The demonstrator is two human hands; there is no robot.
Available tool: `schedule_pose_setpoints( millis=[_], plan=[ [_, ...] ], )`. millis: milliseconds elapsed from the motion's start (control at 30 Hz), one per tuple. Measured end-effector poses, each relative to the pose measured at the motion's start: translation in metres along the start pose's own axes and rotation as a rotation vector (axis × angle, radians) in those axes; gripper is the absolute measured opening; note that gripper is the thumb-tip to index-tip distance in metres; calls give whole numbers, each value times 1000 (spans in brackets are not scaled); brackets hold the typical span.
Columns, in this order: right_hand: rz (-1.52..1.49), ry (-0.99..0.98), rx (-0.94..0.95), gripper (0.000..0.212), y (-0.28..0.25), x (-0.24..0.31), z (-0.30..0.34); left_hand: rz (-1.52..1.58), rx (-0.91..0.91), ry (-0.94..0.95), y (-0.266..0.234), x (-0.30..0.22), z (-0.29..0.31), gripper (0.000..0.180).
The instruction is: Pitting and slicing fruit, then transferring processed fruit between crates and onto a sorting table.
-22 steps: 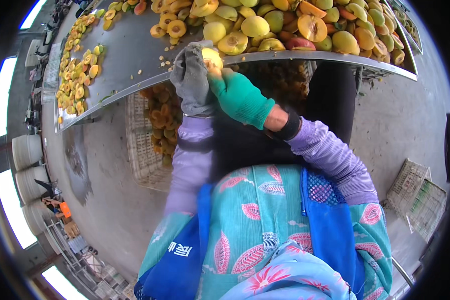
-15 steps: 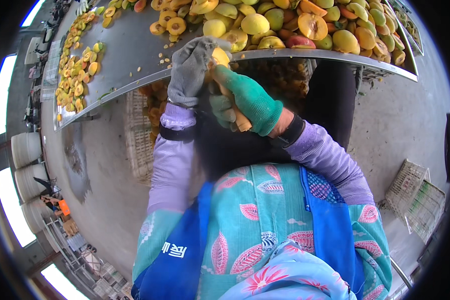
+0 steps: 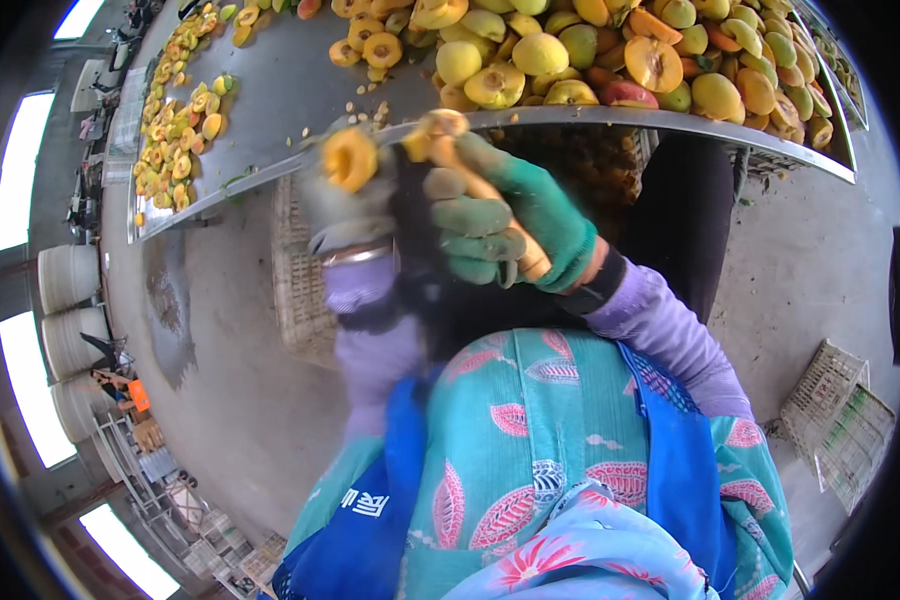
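My left hand (image 3: 348, 205), in a grey glove and smeared by motion, holds a yellow peach half (image 3: 350, 160) with a round hollow in its cut face. To its right, my right hand (image 3: 515, 215) in a green glove is closed round the pale wooden handle of a tool (image 3: 480, 190). Yellow fruit flesh (image 3: 417, 145) shows at the tool's upper end; the working tip cannot be made out. Both hands are just in front of the metal table's edge, apart from each other. Beyond them lies a heap of whole and halved peaches (image 3: 540, 55).
A metal table (image 3: 280, 85) with a raised rim spans the far side, bearing small pits and peach halves (image 3: 185, 140) at left. Below it stands a plastic crate (image 3: 305, 290). More crates (image 3: 835, 410) are on the floor at right; white tubs (image 3: 68, 277) line the left.
My hands have drawn apart: the left moved left and down with the peach half, whose hollow now shows. The right still grips the tool, its fingers now more visible.
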State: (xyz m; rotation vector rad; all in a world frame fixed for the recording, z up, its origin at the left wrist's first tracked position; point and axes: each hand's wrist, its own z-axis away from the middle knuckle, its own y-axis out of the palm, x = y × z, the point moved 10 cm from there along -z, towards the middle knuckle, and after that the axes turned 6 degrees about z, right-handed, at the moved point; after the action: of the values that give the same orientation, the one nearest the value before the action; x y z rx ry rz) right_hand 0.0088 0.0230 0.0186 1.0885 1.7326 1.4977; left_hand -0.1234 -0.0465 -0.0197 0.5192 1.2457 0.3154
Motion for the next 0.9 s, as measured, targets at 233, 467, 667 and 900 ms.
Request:
schedule_pose_setpoints(
  millis=[233,467,667,900],
  plan=[
    [327,-50,-919,33,-101,31,70,-1416,327,481,108,-1,-30,56],
    [1605,-674,-1063,36,-33,121,58,-1002,707,276,121,31,-63,49],
    [2090,-535,-1081,39,-16,112,29,-389,561,183,114,14,-2,29],
    [2004,-564,-1105,35,-15,94,29,-271,467,166,97,30,-7,30]
  ],
)
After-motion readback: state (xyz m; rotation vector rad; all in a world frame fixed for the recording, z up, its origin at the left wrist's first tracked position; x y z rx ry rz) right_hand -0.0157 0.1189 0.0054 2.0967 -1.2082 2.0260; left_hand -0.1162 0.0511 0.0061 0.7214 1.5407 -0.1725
